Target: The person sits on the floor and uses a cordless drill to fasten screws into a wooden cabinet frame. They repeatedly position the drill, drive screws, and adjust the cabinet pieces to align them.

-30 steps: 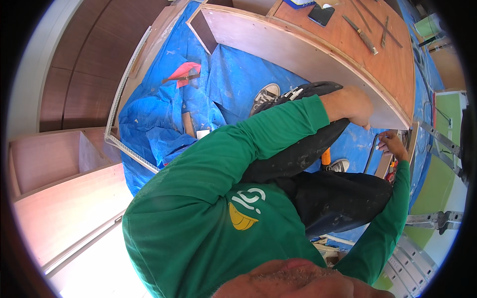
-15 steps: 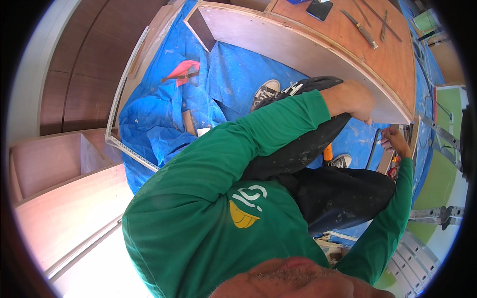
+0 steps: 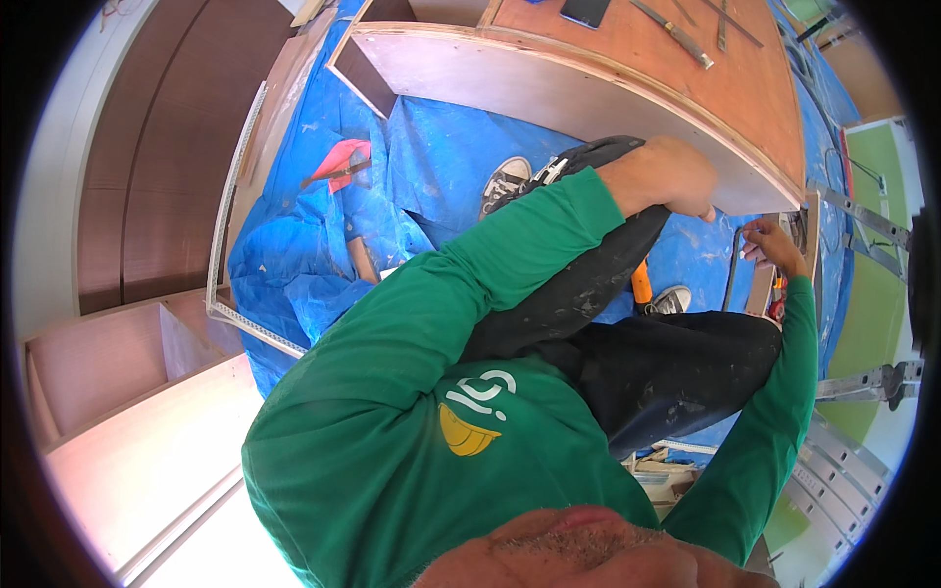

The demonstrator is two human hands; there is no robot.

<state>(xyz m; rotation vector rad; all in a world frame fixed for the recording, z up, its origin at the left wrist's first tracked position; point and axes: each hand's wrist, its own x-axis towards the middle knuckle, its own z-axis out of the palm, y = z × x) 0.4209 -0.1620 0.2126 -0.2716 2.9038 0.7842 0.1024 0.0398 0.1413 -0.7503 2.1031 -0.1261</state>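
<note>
My left hand point(image 3: 674, 178) lies over my raised knee, close to the front panel of a wooden cabinet point(image 3: 588, 88). Its back faces up, and a curled fingertip shows at its lower edge; whatever is inside the grip is hidden. To the right and nearer, my right hand point(image 3: 772, 245) has its fingers bent together at the hooked upper end of a dark bent bar point(image 3: 733, 269). The bar reaches down toward the blue sheet point(image 3: 691, 260). Small pale spots show at the fingertips, too small to tell.
On the cabinet top lie a wooden-handled chisel-like tool point(image 3: 678, 37), a phone point(image 3: 585, 10) and thin metal strips. An orange-handled tool point(image 3: 641, 284) stands beside my shoe point(image 3: 671, 300). Aluminium ladders point(image 3: 867, 220) are at right. A pink piece point(image 3: 345, 162) lies on the crumpled sheet.
The view has shifted, so the cabinet and both hands sit slightly higher and further left. My right fingers have bent a little around the bar's end. My left hand stays over the knee.
</note>
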